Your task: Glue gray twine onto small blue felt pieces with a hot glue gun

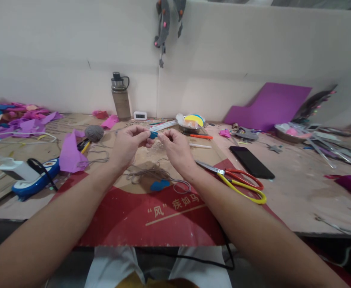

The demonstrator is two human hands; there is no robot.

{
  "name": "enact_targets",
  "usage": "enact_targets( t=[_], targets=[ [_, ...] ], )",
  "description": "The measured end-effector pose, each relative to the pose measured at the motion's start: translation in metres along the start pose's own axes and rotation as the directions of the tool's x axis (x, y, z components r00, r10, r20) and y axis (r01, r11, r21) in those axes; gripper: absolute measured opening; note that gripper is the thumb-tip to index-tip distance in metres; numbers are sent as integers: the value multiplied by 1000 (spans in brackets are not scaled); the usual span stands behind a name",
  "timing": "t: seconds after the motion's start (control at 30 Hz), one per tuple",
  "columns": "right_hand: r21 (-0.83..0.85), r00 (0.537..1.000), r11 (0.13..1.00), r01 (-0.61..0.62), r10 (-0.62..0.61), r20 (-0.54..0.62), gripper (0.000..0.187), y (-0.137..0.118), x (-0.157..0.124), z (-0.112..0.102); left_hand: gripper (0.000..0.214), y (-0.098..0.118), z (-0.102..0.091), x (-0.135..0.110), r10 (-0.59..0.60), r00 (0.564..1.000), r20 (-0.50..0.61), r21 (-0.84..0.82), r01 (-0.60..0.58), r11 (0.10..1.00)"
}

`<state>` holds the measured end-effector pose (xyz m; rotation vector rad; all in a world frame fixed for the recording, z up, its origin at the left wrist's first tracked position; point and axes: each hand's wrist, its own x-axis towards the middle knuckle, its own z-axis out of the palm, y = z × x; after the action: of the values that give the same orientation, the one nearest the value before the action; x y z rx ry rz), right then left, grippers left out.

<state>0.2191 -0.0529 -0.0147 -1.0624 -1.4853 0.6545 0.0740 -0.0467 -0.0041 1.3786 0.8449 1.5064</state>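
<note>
A small blue piece of felt [153, 135] is held up above the cardboard between my two hands. My left hand [129, 143] pinches it with thumb and fingers. At its right end, my right hand [177, 149] is closed, thumb and fingertips against the edge; the fingers partly hide the piece. Below the hands, loose grey yarn [148, 173] lies in tangled loops. Another flat blue felt piece [160, 185] rests beside the yarn. Scissors with red and yellow handles [244, 182] lie beside my right forearm, blades pointing left.
A black phone [251, 162] lies right of the scissors. A blue power strip [37, 179] with a white charger, purple felt [72, 152] and a ball of grey yarn [94, 133] are at left. Behind stand a water bottle [121, 100] and a bowl [190, 129].
</note>
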Motion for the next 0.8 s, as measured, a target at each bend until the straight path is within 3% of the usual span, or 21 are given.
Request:
enact_targets(
  t=[0.43,0.8],
  targets=[
    [-69,999,997,28,-29,-25,22,0,1,-2,10,-1,0,0,-22,999,23,9,22,1000],
    [-4,996,996,93,-93,6,17,0,-1,-4,11,1,0,-1,-31,998,57,23,30,999]
  ],
)
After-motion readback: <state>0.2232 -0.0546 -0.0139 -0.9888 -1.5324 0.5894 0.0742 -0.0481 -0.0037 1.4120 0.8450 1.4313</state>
